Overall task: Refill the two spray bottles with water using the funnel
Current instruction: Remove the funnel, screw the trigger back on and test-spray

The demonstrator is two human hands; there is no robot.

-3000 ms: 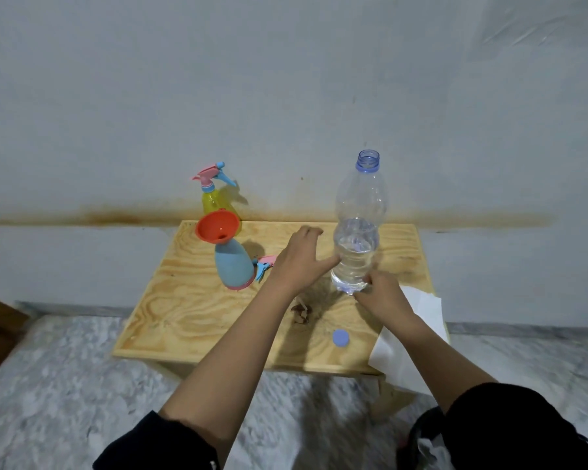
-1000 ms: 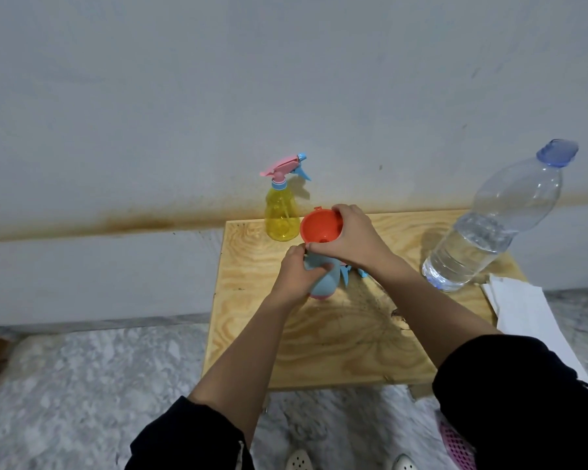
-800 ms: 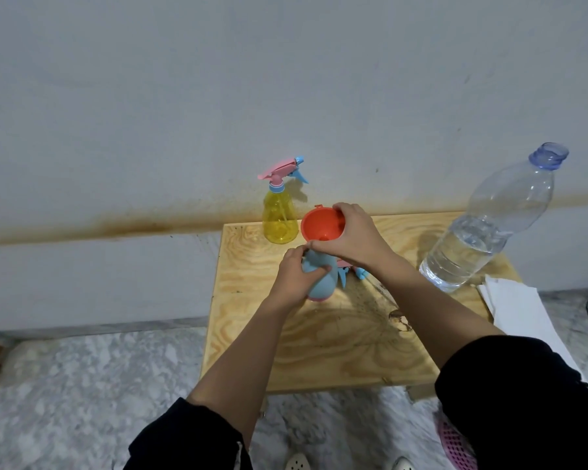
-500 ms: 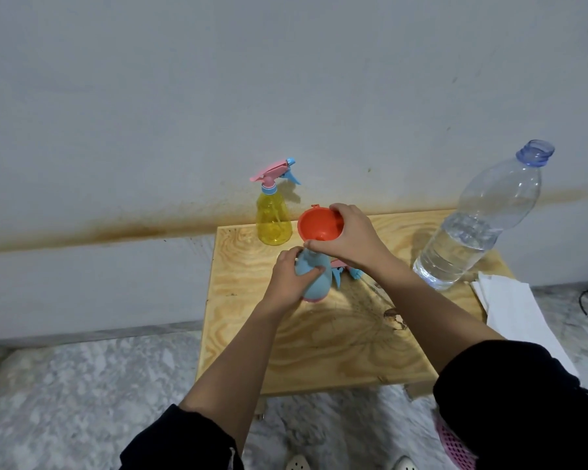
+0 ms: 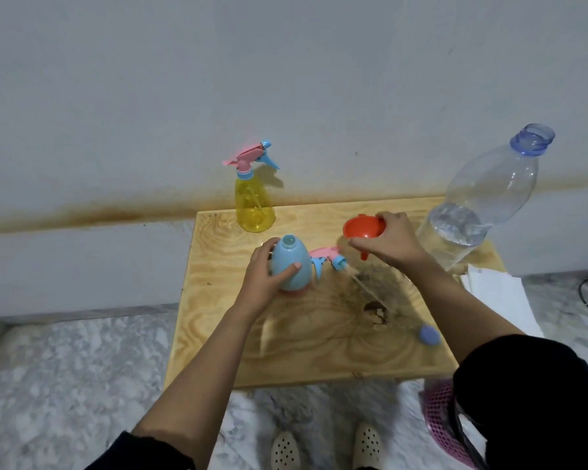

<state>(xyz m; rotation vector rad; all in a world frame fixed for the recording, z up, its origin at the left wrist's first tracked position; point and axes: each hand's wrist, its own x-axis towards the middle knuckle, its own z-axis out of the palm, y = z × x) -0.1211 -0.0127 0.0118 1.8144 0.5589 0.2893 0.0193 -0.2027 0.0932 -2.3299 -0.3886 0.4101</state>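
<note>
A light blue spray bottle (image 5: 291,262) stands upright near the middle of the wooden table (image 5: 319,340), its neck open and bare. My left hand (image 5: 265,276) grips its body. My right hand (image 5: 389,240) holds the orange funnel (image 5: 363,228) in the air to the bottle's right, spout pointing down. The blue bottle's pink and blue spray head (image 5: 326,259) lies on the table between my hands, its tube trailing right. A yellow spray bottle (image 5: 253,205) with its head on stands at the back by the wall. A big clear water bottle (image 5: 479,205), uncapped and part full, stands at the right.
A blue bottle cap (image 5: 428,335) lies near the table's front right. White paper (image 5: 503,296) hangs off the right edge. A dark stain and chipped spot (image 5: 374,312) mark the tabletop. A pink basket (image 5: 445,422) sits on the marble floor below.
My right hand has lifted the funnel out of the blue bottle's neck and carried it to the right. My left hand still holds the blue bottle.
</note>
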